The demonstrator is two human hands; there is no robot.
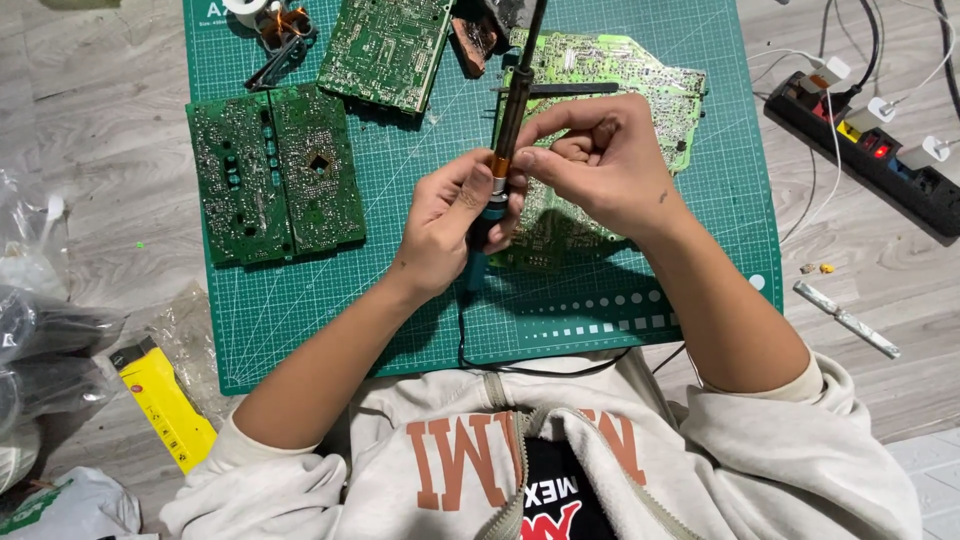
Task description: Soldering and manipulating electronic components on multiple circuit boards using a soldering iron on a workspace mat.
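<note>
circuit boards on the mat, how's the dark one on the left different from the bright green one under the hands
The dark green board lies fully exposed at the left of the cutting mat; the bright green board is partly covered by the left hand, the right hand and the soldering iron that they hold. The dark green board is a plain rectangle; the bright green board has an irregular, notched outline. Both lie flat, solder side up.
</note>
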